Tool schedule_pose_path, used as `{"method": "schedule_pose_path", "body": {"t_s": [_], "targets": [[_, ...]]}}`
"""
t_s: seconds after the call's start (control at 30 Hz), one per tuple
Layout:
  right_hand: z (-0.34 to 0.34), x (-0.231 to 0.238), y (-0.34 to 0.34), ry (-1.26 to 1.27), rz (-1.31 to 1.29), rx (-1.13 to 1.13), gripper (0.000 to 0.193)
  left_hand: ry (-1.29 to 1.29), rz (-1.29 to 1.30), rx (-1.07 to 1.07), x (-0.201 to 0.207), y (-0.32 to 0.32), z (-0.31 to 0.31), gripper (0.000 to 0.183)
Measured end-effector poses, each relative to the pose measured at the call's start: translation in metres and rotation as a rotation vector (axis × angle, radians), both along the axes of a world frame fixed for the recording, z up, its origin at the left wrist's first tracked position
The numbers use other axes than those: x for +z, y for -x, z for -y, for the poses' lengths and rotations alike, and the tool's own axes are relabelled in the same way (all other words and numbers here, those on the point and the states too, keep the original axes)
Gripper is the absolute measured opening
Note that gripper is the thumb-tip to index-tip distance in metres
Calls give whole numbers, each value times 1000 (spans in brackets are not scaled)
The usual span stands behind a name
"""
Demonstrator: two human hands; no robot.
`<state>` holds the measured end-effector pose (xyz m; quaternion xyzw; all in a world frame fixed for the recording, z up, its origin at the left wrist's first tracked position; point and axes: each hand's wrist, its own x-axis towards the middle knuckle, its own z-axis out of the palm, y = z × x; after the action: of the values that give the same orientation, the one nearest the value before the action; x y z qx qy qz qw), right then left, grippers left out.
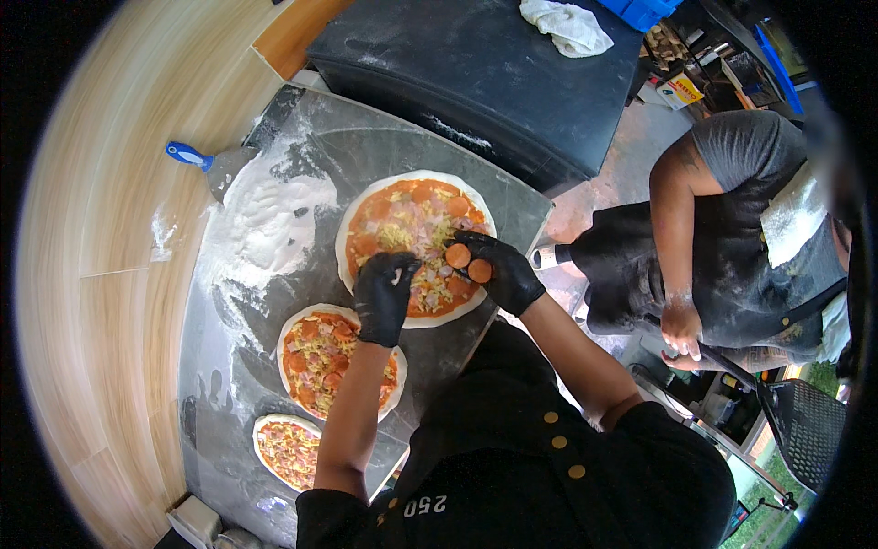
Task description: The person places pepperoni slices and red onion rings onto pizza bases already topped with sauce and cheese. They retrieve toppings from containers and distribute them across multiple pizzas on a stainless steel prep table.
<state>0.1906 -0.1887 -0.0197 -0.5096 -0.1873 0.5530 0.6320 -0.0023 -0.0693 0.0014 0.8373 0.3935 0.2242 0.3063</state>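
Note:
The largest of three uncooked pizzas (pixel 412 215) lies on the grey worktop, spread with sauce, cheese, pale meat bits and pepperoni. Over its near left edge is my left hand (pixel 384 291), black-gloved, its fingers curled in a pinch; what they hold, if anything, is too small to make out. My right hand (pixel 505 273), also gloved in black, hovers at the pizza's right side and holds a few pepperoni slices (pixel 479 270) in its fingers. A medium topped pizza (pixel 306 366) sits nearer me, partly behind my left forearm. Closer still is a small topped pizza (pixel 285 448).
White flour (pixel 270 215) is heaped left of the big pizza, beside a blue-handled scraper (pixel 197 160). A black cabinet (pixel 476 82) with a white cloth (pixel 569 27) stands beyond the worktop (pixel 439 357). At right a co-worker (pixel 732 229) grips a perforated pizza peel (pixel 803 430).

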Motion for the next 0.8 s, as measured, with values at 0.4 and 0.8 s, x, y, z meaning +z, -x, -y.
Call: {"method": "schedule_pose_path", "body": {"t_s": [0.4,0.8], "targets": [[1,26,18,135,-379,-26,38,282,198,-100,15,-18,20,25],[3,37,7,180,275,177,37,-48,-14,-341,28,-18,13,22]]}}
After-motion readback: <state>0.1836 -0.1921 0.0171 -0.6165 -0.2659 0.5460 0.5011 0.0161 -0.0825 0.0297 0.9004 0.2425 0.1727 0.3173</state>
